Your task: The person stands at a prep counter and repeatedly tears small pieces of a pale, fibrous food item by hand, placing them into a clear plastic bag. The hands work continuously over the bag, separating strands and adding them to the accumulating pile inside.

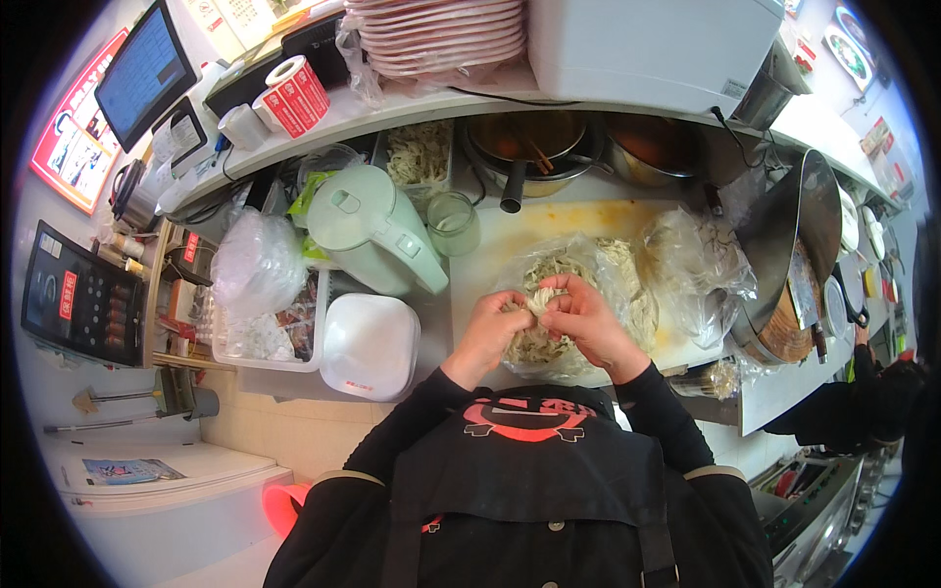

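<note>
My left hand and my right hand meet over a clear plastic bag of pale shredded food. Between the fingertips of both hands is a small pale piece of the shredded food, pinched from each side. The bag lies open on a white cutting board with yellow-orange stains. Right of the bag, more of the pale food lies in a heap on the board, beside a crumpled clear plastic bag. What kind of food it is, I cannot tell.
Left of the board stand a pale green plastic jug, a glass jar and a white lidded box. Behind it are a pan and a pot under a shelf. A curved metal guard stands right; farther right is another person.
</note>
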The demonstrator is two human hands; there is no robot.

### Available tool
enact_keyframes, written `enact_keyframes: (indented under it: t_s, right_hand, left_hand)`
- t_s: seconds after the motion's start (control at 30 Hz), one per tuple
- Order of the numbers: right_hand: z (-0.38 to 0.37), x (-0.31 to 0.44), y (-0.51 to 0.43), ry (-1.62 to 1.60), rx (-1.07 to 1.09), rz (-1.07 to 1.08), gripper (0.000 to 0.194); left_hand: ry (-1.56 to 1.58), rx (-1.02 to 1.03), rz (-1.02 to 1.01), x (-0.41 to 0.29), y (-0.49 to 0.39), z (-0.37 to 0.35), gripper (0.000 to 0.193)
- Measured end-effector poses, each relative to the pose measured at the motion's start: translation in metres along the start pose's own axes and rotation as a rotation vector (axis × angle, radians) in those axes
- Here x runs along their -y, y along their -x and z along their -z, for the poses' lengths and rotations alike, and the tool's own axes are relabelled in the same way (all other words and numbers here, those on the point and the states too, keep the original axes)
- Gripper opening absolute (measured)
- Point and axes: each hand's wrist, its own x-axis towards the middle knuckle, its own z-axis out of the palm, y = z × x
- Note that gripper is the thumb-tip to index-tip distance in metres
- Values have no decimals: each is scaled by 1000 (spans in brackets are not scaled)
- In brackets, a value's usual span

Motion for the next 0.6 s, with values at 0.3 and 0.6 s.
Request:
enact_keyframes:
  t_s: [0.3,0.6]
  right_hand:
    - [33,23,-2,-94,-62,58,36]
    - [33,-2,-9,21,-49,28,30]
  left_hand:
    - [170,79,-16,-10,-2,-11,28]
    - [37,38,-113,-18,2,-40,36]
